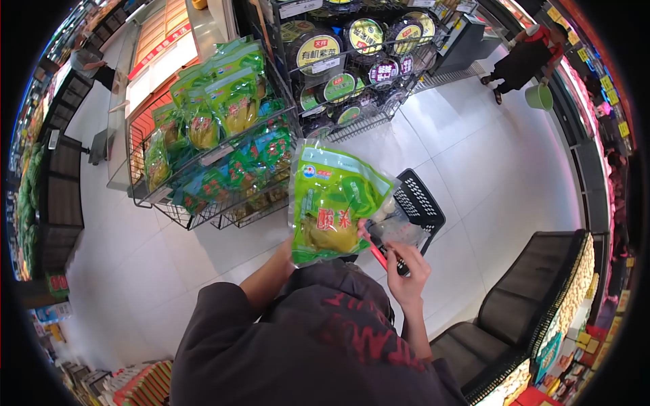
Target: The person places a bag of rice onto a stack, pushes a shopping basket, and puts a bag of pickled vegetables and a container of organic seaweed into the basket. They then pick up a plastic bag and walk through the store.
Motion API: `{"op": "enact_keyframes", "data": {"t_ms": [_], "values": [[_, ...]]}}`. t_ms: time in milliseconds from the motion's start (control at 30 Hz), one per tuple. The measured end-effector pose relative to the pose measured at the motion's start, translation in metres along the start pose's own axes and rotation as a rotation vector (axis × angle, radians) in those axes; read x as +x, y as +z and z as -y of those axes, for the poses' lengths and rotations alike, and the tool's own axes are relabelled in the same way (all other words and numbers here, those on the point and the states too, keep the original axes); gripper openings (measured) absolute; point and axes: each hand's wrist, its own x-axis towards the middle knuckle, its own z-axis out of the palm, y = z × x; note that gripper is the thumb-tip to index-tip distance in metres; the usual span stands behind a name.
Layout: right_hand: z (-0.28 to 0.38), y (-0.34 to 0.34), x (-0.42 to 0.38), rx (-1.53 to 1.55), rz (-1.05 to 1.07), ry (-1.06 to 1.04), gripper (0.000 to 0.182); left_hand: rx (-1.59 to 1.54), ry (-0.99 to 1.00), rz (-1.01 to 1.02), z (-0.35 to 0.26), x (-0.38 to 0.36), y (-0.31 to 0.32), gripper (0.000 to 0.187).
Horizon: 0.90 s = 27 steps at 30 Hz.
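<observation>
A green plastic bag of pickled cabbage point(325, 210) is held up in front of me, its printed front facing the camera. My left forearm reaches behind its lower left edge, and the bag hides most of that hand. To the right of the bag, my right hand point(409, 274) is closed around the red and black handle point(379, 256) of a shopping basket. Beyond the handle hangs the black basket point(423, 196) with perforated sides. Inside it lies a clear plastic bag point(401, 232) with pale contents, partly covered by the green bag.
A wire rack point(217, 159) with similar green bags stands ahead on the left. Round dark packages point(318, 51) fill shelves beside it. A black slatted display stand point(521, 291) is close on my right. One person point(531, 57) stands far right near a green bucket point(539, 97), another point(88, 64) far left.
</observation>
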Motion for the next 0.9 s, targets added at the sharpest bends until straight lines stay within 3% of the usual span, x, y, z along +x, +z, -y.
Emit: {"op": "enact_keyframes", "data": {"t_ms": [33,100,133,200,233,300,333,367,400,533,600,633,700,800,900], "values": [[0.002,-0.002,0.003,-0.004,-0.010,0.005,0.022,-0.001,-0.011,0.004,0.001,-0.006,0.000,0.064],[0.011,-0.007,0.011,0.026,-0.180,0.060,0.034,-0.113,-0.216,-0.383,0.000,-0.021,0.014,0.069],[0.014,-0.013,0.017,-0.041,-0.173,0.040,0.046,-0.106,-0.227,-0.377,0.000,-0.023,0.016,0.069],[0.030,-0.021,0.038,-0.110,-0.208,-0.007,0.048,-0.073,-0.310,-0.123,0.002,-0.024,0.018,0.066],[0.033,-0.024,0.045,-0.176,-0.231,-0.054,0.050,-0.068,-0.325,-0.114,0.012,-0.029,0.007,0.066],[0.024,-0.032,0.043,-0.205,-0.187,-0.084,0.047,-0.141,-0.421,-0.541,0.019,-0.020,0.016,0.058],[0.021,-0.036,0.037,-0.156,-0.071,0.000,0.043,-0.040,-0.447,-0.653,0.022,-0.022,0.024,0.057],[0.019,-0.041,0.034,-0.105,0.044,0.084,0.040,0.060,-0.481,-0.764,0.011,-0.006,0.074,0.056],[0.026,-0.047,0.038,-0.094,0.035,0.135,0.028,0.158,-0.475,-0.861,0.012,-0.001,0.083,0.056],[0.022,-0.078,0.032,-0.057,0.158,0.347,0.022,0.375,-0.511,-0.758,0.022,0.004,0.077,0.057],[0.015,-0.085,0.025,0.237,0.159,0.434,0.022,0.438,-0.541,-0.669,0.028,0.015,0.064,0.058],[0.010,-0.088,0.019,0.232,0.139,0.438,0.022,0.293,-0.570,-0.409,0.032,0.021,0.058,0.058],[0.000,-0.091,0.005,0.435,0.109,0.489,0.021,0.151,-0.608,-0.144,0.031,0.040,0.084,0.059],[-0.007,-0.097,-0.015,0.440,0.055,0.522,0.019,0.646,-0.524,-0.155,0.033,0.059,0.121,0.054],[-0.012,-0.105,-0.030,0.484,-0.095,0.615,0.019,0.901,-0.598,-0.111,0.081,0.079,0.036,0.056]]}}
